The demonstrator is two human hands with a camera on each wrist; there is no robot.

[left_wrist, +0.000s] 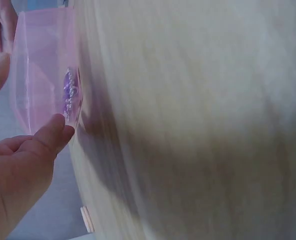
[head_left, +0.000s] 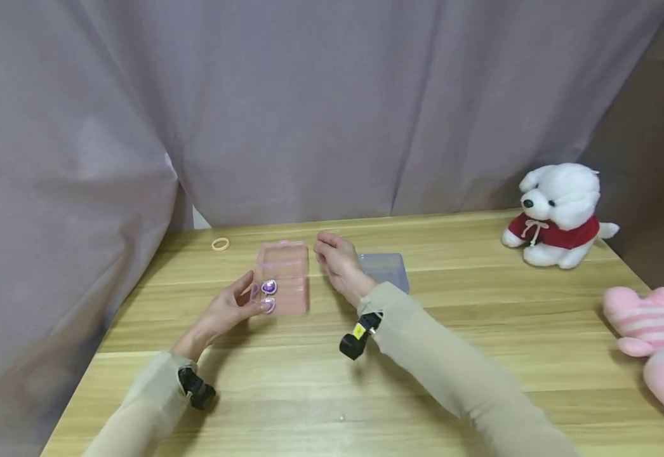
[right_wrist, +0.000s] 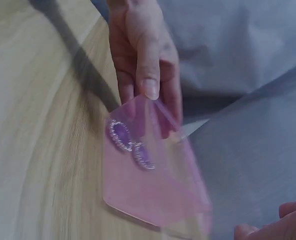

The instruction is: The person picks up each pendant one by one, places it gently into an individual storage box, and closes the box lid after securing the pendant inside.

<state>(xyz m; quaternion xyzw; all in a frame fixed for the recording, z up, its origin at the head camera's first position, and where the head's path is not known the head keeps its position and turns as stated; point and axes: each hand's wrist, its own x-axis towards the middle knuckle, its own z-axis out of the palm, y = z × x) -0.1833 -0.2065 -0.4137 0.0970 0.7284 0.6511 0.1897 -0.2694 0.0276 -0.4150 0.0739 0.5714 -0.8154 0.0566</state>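
A translucent pink plastic box (head_left: 293,285) lies on the table in front of me. My left hand (head_left: 230,311) grips its left edge; in the right wrist view, the thumb presses on top and the fingers lie behind the pink wall. Two purple gem ornaments with sparkling rims, one of them an ornament (right_wrist: 120,134) near the thumb, show through the plastic. My right hand (head_left: 338,261) is raised just right of the box's far corner, fingers loosely bent with nothing visible in them. Beneath its wrist sits a translucent blue box (head_left: 386,266), partly hidden.
A pale ring (head_left: 220,244) lies at the table's back left. A white plush dog (head_left: 560,216) in a red top sits at the back right. Closer on the right edge is a pink striped plush toy (head_left: 657,336). A grey curtain (head_left: 309,114) hangs behind the table.
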